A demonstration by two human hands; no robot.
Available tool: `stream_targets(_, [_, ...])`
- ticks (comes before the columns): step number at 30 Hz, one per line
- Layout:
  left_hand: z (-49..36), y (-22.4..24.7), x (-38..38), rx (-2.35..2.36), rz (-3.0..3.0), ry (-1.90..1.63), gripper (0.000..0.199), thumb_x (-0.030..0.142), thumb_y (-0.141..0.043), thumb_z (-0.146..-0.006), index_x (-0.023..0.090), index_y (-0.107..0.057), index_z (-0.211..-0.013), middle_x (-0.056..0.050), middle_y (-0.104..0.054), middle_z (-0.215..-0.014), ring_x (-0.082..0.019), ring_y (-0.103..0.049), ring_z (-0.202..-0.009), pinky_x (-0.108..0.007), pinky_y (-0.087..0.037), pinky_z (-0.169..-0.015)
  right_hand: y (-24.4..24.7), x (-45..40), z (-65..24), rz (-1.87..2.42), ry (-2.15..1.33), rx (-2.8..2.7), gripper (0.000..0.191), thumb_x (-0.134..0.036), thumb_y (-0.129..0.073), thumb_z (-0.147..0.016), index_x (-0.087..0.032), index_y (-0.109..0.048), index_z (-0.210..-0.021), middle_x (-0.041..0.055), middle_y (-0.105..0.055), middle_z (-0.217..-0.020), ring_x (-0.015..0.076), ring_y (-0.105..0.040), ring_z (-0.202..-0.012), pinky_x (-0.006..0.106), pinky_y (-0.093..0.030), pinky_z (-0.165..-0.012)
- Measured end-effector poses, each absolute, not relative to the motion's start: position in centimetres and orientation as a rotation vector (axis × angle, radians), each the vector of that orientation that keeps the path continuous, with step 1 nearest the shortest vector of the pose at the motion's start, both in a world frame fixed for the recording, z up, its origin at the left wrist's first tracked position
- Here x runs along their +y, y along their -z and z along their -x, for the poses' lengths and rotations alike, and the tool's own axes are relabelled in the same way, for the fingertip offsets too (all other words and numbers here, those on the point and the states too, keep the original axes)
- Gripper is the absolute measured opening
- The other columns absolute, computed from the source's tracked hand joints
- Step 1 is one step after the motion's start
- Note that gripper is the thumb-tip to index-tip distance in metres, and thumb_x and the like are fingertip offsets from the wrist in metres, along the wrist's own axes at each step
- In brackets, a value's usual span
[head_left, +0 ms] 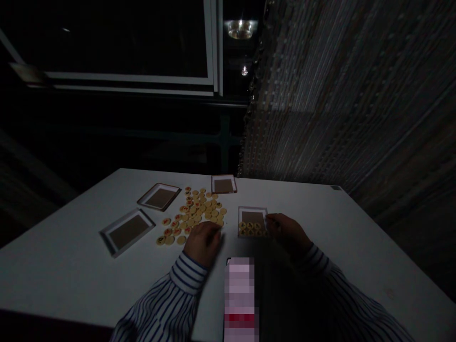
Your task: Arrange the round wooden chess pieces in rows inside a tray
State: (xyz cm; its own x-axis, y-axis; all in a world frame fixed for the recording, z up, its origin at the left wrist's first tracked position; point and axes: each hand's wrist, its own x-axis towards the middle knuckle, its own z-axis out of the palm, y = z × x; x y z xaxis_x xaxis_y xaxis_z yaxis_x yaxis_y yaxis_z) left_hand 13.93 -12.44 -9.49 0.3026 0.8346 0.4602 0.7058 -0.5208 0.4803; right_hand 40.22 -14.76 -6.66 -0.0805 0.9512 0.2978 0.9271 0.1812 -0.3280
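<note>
Many round Chinese chess pieces [203, 208], pale wood with red or black characters, lie loose in a pile on the white table. At the near right side of this pile is my left hand [204, 242], its fingers curled in; whatever they hold is hidden. My right hand [290, 232] is closed at the right rim of a shallow box [252, 217], its fingertips by the edge. I cannot tell whether they grip the rim or a piece. Inside that box, several chess pieces [250, 226] stand in rows along the near side.
Three more shallow trays stand on the table [342, 228]: a grey-white one [147, 219] at left, a brown-rimmed one [141, 202] behind it, and another [223, 176] at the back. A phone-like blurred object [239, 294] lies in front. A bead curtain [302, 95] hangs behind.
</note>
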Motion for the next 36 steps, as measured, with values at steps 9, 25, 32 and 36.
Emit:
stream_targets(9, [-13.1,10.3,-10.5,1.804,-2.575,-0.978,0.027,0.04,-0.057,-0.064,0.021,-0.062,-0.083,-0.011,-0.053,-0.11,-0.03,-0.045,-0.102,-0.046,-0.039,-0.082,5.2,-14.0,-37.5,1.539,-0.019,-2.0,0.023,-0.022,-0.04,-0.078,-0.015,-0.058,-0.091,0.0083,-0.062,-0.088,0.0162,-0.057,-0.08,0.028,-0.045,-0.072])
stream_targets(25, [-14.7,13.1,-10.6,1.844,-2.57,-0.979,0.03,0.038,-0.06,-0.058,0.02,-0.062,-0.081,-0.012,-0.052,-0.113,-0.032,-0.039,-0.108,-0.048,-0.031,-0.087,8.9,-13.0,-33.3,1.273,0.029,-2.182,0.021,-0.022,-0.043,-0.078,-0.017,-0.058,-0.092,0.0075,-0.062,-0.086,0.0165,-0.056,-0.081,0.03,-0.044,-0.074])
stream_targets(32, [-14.9,13.1,-10.4,1.867,-2.576,-0.947,0.027,0.037,-0.059,-0.059,0.021,-0.063,-0.08,-0.011,-0.052,-0.113,-0.032,-0.039,-0.108,-0.047,-0.032,-0.085,9.1,-13.2,-33.3,1.308,0.015,-2.241,0.022,-0.02,-0.043,-0.078,-0.018,-0.057,-0.095,0.0079,-0.062,-0.088,0.0169,-0.056,-0.081,0.031,-0.045,-0.072])
stream_targets(36, [-15.0,13.2,-10.2,1.87,-2.586,-0.961,0.022,0.035,-0.058,-0.06,0.021,-0.063,-0.077,-0.01,-0.053,-0.112,-0.031,-0.04,-0.107,-0.047,-0.032,-0.085,9.0,-13.2,-33.3,1.343,0.009,-2.242,0.023,-0.021,-0.045,-0.077,-0.019,-0.057,-0.096,0.008,-0.061,-0.09,0.0172,-0.056,-0.081,0.032,-0.044,-0.072])
